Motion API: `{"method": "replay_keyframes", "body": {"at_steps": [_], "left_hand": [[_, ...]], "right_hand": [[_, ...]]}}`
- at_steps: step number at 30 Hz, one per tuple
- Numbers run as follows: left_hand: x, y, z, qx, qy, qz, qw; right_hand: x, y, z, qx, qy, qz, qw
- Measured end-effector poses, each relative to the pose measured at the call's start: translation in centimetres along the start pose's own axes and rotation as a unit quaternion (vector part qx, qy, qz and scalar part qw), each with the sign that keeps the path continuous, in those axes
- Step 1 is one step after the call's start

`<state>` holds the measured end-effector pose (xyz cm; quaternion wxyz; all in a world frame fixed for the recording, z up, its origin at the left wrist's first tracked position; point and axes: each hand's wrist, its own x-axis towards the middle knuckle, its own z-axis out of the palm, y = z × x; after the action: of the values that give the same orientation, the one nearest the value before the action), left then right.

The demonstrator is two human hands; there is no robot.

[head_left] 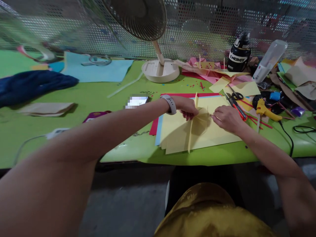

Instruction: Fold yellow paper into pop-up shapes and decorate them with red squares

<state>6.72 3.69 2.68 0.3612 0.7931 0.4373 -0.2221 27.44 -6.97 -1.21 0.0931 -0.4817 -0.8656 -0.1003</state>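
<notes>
A yellow paper card (189, 136) stands partly on edge over a stack of yellow sheets (172, 131), with thin cut or folded paper parts (202, 118) spreading from its right side. My left hand (188, 107), with a pale watch band on its wrist, is closed on the card's upper part, its fingers curled. Just right of the paper parts, my right hand (227, 118) has its fingers pinched together at their edge. Whatever is between those fingertips is too small to make out. Red and blue sheets lie under the yellow stack.
Scissors (235, 93), a red cutter (240, 112) and a yellow glue gun (268, 112) lie to the right. Behind are a fan (160, 70), paper scraps (204, 67), a black bottle (238, 56) and a clear bottle (270, 62). A phone (136, 102) lies left.
</notes>
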Motion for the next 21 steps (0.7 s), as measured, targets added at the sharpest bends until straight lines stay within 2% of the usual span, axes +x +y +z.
{"method": "replay_keyframes", "body": {"at_steps": [2, 5, 7, 10, 14, 21], "left_hand": [[-0.7, 0.5, 0.2, 0.076, 0.035, 0.009, 0.996], [-1.6, 1.4, 0.6, 0.210, 0.121, -0.001, 0.970], [-2.2, 1.8, 0.8, 0.265, 0.169, -0.009, 0.949], [-2.8, 2.1, 0.8, 0.324, 0.209, -0.008, 0.923], [-3.7, 2.0, 0.4, 0.332, 0.234, 0.007, 0.914], [-5.2, 0.9, -0.4, 0.271, 0.261, 0.074, 0.924]], "right_hand": [[0.0, 0.2, 0.1, 0.007, 0.007, 0.003, 1.000], [0.0, 0.5, 0.1, 0.027, 0.014, -0.002, 1.000], [0.0, 0.7, 0.2, 0.036, 0.028, -0.010, 0.999], [-0.1, 0.7, 0.4, 0.031, 0.062, -0.045, 0.997], [0.1, 0.6, 1.0, 0.020, 0.082, -0.093, 0.992], [0.4, 0.3, 1.2, 0.020, 0.086, -0.090, 0.992]]}}
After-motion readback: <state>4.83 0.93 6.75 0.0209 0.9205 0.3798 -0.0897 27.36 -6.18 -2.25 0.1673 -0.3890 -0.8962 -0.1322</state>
